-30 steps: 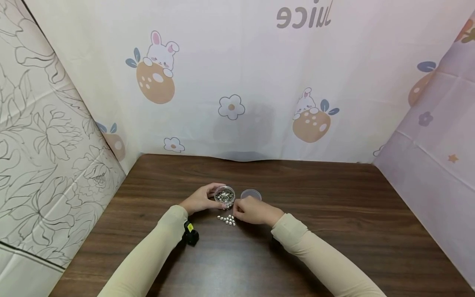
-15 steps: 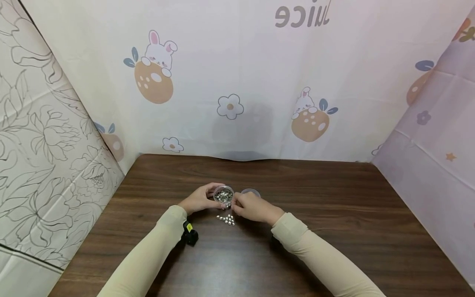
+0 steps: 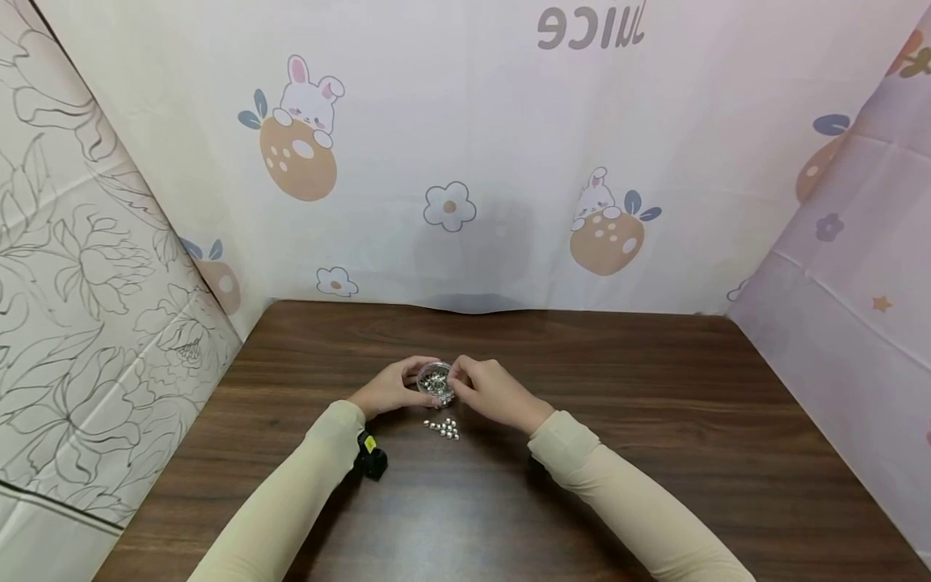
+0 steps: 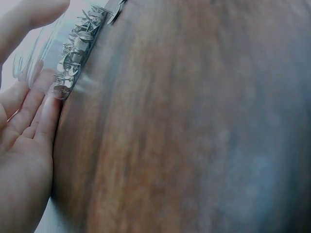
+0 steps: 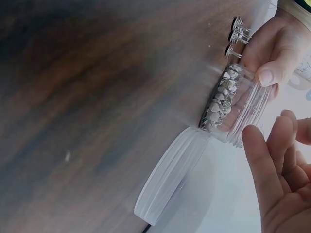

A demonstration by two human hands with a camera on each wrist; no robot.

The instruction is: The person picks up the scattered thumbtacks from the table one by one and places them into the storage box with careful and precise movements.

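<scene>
L hand (image 3: pixel 390 392) is gripping the jar (image 5: pixel 247 114), R hand (image 3: pixel 500 394) is hovering at its R side (can't tell if pinching), prob. transferring tacks (image 5: pixel 215 114), next move needing precision.

Head view: translucent lid (image 5: pixel 167 177) hidden by the right hand (image 3: pixel 502 394); the jar's (image 5: pixel 251 109) rim covered by it at three o'clock, whether anything is pinched there cannot be told. Loose thumbtacks (image 3: pixel 447 429), at six o'clock from the jar, too small to be counted surely. Left wrist view: jar and left hand (image 4: pixel 24 160) cut off at eleven and nine o'clock, tabletop (image 4: pixel 184 121) blurred. Right wrist view: right hand cut off at four o'clock.
</scene>
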